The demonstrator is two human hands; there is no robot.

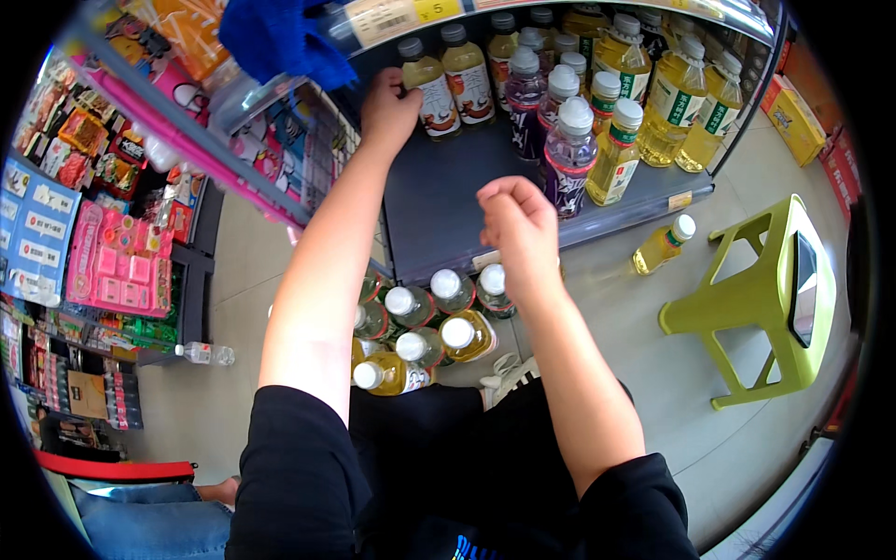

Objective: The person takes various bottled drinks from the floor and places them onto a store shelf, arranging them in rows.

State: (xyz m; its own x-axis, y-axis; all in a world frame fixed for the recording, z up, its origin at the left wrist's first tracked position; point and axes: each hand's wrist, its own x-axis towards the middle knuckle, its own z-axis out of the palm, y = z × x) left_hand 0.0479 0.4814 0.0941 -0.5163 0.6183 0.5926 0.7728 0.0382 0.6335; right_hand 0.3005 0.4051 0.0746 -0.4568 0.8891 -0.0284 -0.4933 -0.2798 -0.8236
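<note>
left hand (388, 112) set at left side of grey-capped yellow drink bottle (435, 101); fingers bent, whether bottle is gripped cannot be told. bottle stood upright at left of dark shelf (434, 201), beside matching bottle (469, 82). right hand (520, 227) curled, fingers folded together, held near shelf's front edge. white-capped bottles (457, 333) grouped on floor below. phone (804, 289) laid on green plastic stool (749, 322).

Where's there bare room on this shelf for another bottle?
The shelf is bare at front left, bordered by white-labelled bottles behind and purple bottles to the right. Yellow bottles crowd its right end.
</note>
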